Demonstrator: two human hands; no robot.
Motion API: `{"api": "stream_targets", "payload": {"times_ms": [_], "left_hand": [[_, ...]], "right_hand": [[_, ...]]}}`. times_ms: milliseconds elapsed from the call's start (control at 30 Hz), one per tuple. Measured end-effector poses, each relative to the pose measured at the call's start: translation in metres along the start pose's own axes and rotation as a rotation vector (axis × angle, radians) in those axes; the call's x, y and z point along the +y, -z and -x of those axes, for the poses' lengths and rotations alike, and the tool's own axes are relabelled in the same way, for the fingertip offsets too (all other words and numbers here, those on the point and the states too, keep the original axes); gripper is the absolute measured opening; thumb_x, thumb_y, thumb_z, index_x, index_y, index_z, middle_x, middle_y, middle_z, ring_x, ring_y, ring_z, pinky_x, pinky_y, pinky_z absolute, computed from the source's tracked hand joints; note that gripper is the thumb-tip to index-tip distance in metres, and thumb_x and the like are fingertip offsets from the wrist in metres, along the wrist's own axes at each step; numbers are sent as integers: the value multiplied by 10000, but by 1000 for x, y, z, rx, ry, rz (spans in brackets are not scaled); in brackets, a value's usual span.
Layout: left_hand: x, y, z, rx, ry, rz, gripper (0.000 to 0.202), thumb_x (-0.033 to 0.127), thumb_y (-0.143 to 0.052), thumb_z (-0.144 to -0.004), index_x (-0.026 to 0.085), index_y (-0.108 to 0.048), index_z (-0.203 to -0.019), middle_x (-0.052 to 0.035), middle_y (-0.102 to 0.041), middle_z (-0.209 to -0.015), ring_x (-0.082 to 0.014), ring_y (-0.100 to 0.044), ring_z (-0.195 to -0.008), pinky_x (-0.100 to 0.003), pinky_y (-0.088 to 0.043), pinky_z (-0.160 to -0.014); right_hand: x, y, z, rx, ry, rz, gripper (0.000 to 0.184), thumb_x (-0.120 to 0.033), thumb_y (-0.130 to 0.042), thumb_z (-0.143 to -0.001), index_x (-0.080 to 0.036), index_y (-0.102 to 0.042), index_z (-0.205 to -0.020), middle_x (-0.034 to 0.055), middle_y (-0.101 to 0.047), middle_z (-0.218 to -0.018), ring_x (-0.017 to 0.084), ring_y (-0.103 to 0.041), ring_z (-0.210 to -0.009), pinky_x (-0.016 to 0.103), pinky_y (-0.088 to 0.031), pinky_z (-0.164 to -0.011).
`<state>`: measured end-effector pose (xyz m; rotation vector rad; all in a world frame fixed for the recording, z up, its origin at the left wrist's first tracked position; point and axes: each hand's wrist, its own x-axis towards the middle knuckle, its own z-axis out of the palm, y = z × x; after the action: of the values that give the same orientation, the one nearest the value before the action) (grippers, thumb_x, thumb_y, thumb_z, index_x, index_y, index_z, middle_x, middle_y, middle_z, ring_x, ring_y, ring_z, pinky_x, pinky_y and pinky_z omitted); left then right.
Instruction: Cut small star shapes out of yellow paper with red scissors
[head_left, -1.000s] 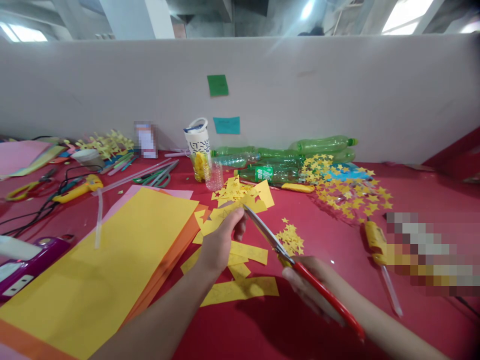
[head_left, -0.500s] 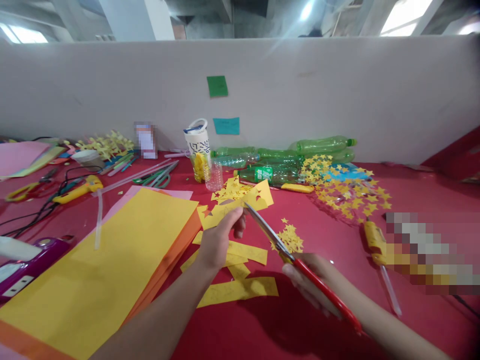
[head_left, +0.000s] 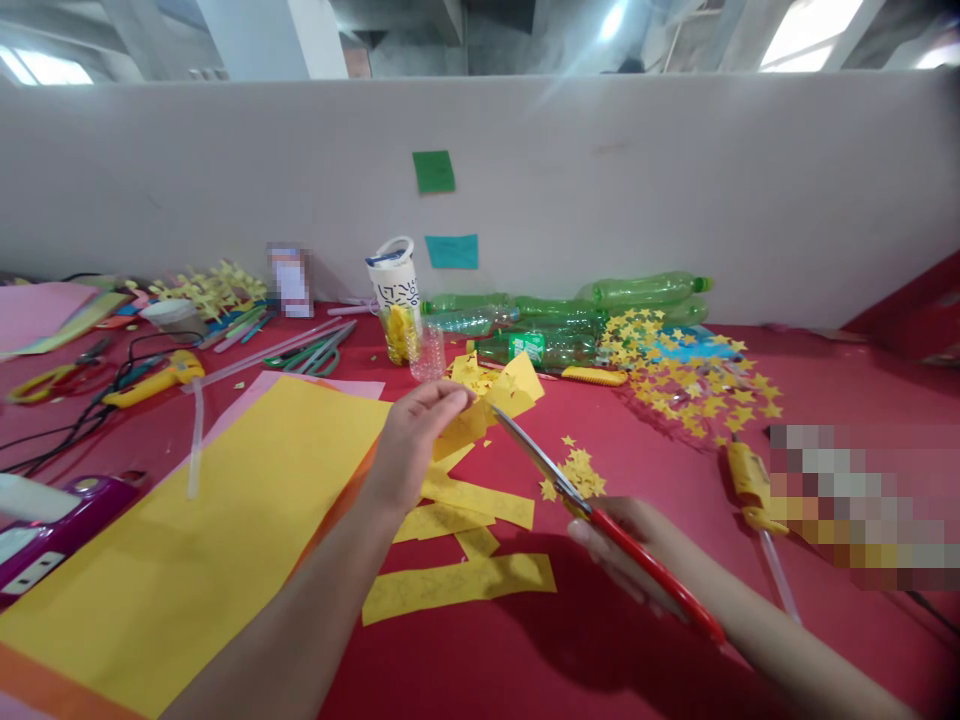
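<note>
My left hand [head_left: 409, 435] pinches a piece of yellow paper [head_left: 462, 432] between thumb and fingers. My right hand [head_left: 626, 545] is wrapped round red-handled scissors [head_left: 651, 570], whose nearly closed blades point toward that paper. Whether the tips touch it I cannot tell. Beneath my left hand lie yellow paper strips [head_left: 484, 578] with faint drawn outlines. Beside the blades sits a small heap of cut yellow stars [head_left: 581, 472]. Past my fingertips are yellow scraps [head_left: 523, 374] and further cut bits.
Stacked yellow sheets [head_left: 247, 500] cover the left. Green plastic bottles [head_left: 555, 345], a clear cup [head_left: 427, 352] and a white tumbler [head_left: 395, 285] stand or lie at the back. Star decorations [head_left: 697, 380] and a yellow glue gun [head_left: 748, 480] are at right; a purple power strip [head_left: 67, 530] at left.
My left hand has moved left and slightly away from me, shifting its yellow paper. One strip below now shows more of its left end. The scissors have barely moved.
</note>
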<state>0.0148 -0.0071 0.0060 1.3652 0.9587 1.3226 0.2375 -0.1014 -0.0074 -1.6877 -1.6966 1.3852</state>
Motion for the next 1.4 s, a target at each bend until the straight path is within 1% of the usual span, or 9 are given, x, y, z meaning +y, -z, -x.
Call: {"api": "stream_targets", "payload": {"times_ms": [133,300,500,600,733,833,1033,1200,1400], "left_hand": [[-1,-6,5,-68,68,-87,128,306,-631,-790,201,-628,-717,22,-557,-689,-126,-497,-659,-236,-374,-624],[1,-6,7,-103,46,-50,120,276,-607,-811,201,-603,-717,28,-508,-681,-108,-444,-633,-228,-344,-598],[3,-7,8,-92,41,-56,126,289,-601,-813,205,-593,-719,33,-443,-627,-103,-373,-566,-244,-290,-532],[2,-9,9,-89,47,-40,110,281,-611,-800,206,-597,-721,28,-458,-645,-107,-389,-581,-243,-308,-544],[-1,-14,12,-103,86,17,123,291,-604,-807,207,-575,-721,27,-478,-657,-113,-428,-611,-237,-340,-571],[-4,-15,14,-109,90,41,170,296,-605,-813,198,-545,-687,35,-444,-630,-103,-407,-582,-227,-327,-549],[-2,-8,11,-162,177,99,169,274,-626,-795,200,-532,-675,51,-382,-567,-87,-365,-510,-220,-291,-497],[0,-2,7,-175,169,59,181,236,-639,-768,186,-528,-635,61,-344,-544,-65,-284,-469,-208,-238,-457],[-4,-5,9,-180,205,119,189,238,-645,-774,184,-513,-650,55,-381,-569,-69,-359,-506,-200,-273,-488]], "right_hand": [[0,0,1,-50,10,14,491,-602,-545,-826,-209,-389,-576,-69,-405,-420,71,-392,-348,172,-261,-333],[-2,-2,3,-23,11,25,509,-649,-485,-832,-209,-383,-596,-65,-417,-443,65,-387,-358,176,-252,-342],[-5,0,7,-53,37,51,563,-742,-407,-805,-206,-385,-634,-50,-445,-495,69,-406,-389,180,-261,-357],[-4,1,6,-75,96,79,599,-782,-342,-794,-204,-392,-646,-44,-459,-502,70,-402,-400,184,-262,-370],[-4,0,6,-71,120,73,599,-780,-329,-803,-206,-385,-639,-52,-440,-485,67,-389,-393,188,-256,-378],[-4,0,6,-43,114,77,608,-790,-328,-792,-207,-380,-630,-51,-433,-487,70,-391,-397,191,-254,-381],[-6,5,9,-106,120,60,621,-815,-324,-768,-208,-367,-641,-52,-428,-508,70,-399,-409,185,-268,-385],[-3,1,10,-100,57,-4,622,-818,-352,-754,-206,-402,-656,-69,-406,-474,60,-365,-381,169,-260,-358],[6,-6,7,-89,0,-51,598,-778,-363,-786,-195,-441,-675,-90,-384,-418,44,-329,-324,151,-241,-319]]}}
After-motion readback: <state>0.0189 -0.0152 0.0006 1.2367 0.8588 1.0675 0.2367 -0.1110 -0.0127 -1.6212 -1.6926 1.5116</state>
